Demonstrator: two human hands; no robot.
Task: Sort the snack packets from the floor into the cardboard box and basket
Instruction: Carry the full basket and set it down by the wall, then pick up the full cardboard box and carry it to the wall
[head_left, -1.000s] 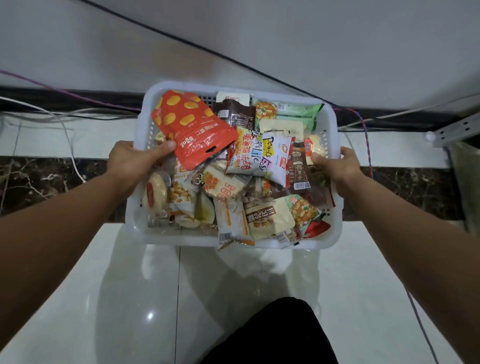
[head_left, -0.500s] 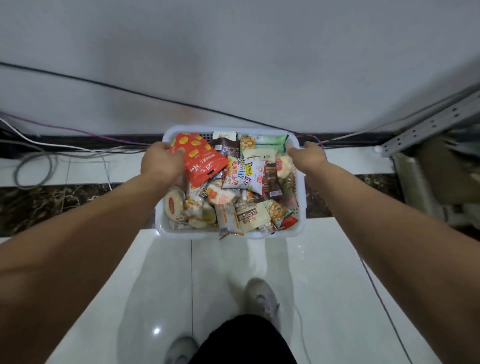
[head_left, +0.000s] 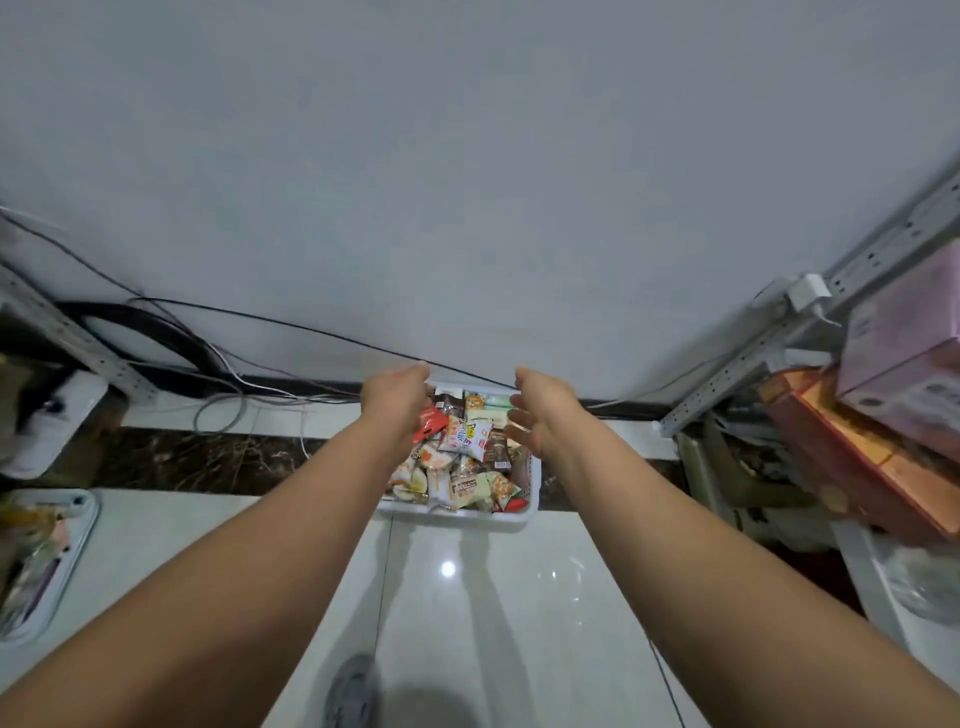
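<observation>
A white plastic basket (head_left: 457, 521) stands on the tiled floor against the wall, filled with several snack packets, among them a red packet (head_left: 431, 423) and a white printed packet (head_left: 466, 440). My left hand (head_left: 397, 397) hovers over the basket's left side with its fingers straight and nothing in them. Over the right side hangs my right hand (head_left: 535, 415), fingers relaxed and apart, holding nothing. Both hands hide part of the basket's side rims. No cardboard box shows.
Cables (head_left: 223, 384) run along the wall's foot. A white tray (head_left: 78, 545) with items lies at the left edge. A metal rack (head_left: 737, 374) with stacked pink and orange boxes (head_left: 893, 415) stands at right. A grey shoe (head_left: 353, 691) is at the bottom.
Both hands have let go of the basket's sides and lifted off it. The view has risen and pulled back, so the basket looks smaller, resting by the wall.
</observation>
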